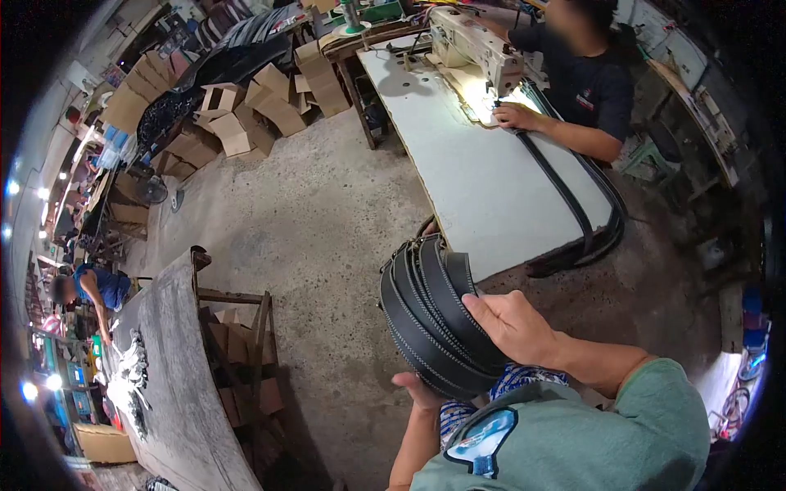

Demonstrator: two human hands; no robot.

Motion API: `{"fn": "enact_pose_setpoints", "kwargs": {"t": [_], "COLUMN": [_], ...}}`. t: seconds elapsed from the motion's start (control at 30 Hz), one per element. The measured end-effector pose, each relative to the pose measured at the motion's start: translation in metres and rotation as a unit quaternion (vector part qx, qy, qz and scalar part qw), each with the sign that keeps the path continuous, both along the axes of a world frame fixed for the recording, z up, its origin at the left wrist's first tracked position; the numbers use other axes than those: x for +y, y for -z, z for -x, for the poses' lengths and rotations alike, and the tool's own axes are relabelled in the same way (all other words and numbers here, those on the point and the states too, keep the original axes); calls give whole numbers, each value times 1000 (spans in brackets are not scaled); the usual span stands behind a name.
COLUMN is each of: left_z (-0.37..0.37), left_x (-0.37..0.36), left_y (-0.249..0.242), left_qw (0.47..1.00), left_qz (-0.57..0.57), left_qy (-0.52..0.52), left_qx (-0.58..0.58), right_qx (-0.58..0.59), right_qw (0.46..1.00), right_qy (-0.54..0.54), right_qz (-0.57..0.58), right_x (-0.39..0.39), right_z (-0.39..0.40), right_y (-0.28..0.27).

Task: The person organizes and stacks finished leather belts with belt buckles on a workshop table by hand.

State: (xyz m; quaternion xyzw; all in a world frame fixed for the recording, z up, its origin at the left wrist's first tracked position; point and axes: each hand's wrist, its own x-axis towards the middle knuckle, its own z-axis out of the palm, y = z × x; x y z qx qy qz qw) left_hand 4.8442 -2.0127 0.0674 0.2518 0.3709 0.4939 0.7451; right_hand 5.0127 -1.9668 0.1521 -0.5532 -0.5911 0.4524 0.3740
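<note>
A bundle of black belts (434, 315) with pale stitching along the edges curves in front of my body. My right hand (516, 327) grips its right side, the thumb pressed on the outer face and the other fingers partly hidden. Below the bundle, my left hand (422, 394) supports its lower edge; the thumb points out to the left and the fingers are mostly hidden by the belts. The top of the bundle is close to the near corner of the white sewing table (483, 192).
A co-worker in a dark shirt (594, 98) works at a sewing machine (475, 49), a hand by the needle. Long black strips (561, 184) hang over the table's edge. Cardboard boxes (237, 131) stand at the back. Left is a grey table (176, 360) with another person beyond.
</note>
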Motion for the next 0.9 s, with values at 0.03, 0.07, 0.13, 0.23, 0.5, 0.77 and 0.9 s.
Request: {"fn": "enact_pose_setpoints", "kwargs": {"t": [0.03,0.07,0.13,0.23,0.5,0.77,0.9], "left_z": [8,16,34,65,116,159,178], "left_x": [-5,-11,-17,-22,-53,-69,-70], "left_y": [-6,-13,-20,-14,-8,-9,-9], "left_qw": [1000,999,996,983,982,978,969], "left_qz": [-5,-10,-47,-79,-35,-48,-51], "left_qy": [-16,-32,-68,-106,-118,-26,10], "left_qx": [-4,-9,-35,-125,-142,-202,-243], "right_qx": [-23,-49,-45,-62,-204,-112,23], "right_qw": [1000,999,998,992,958,977,990], "right_qy": [-2,-6,-21,-55,-74,-79,-142], "right_qz": [-10,-20,-48,-96,-188,-163,14], "right_x": [-8,-16,-31,-56,-79,-78,-71], "right_z": [10,21,44,78,140,179,180], "right_y": [-9,-18,-33,-48,-39,-34,-47]}}
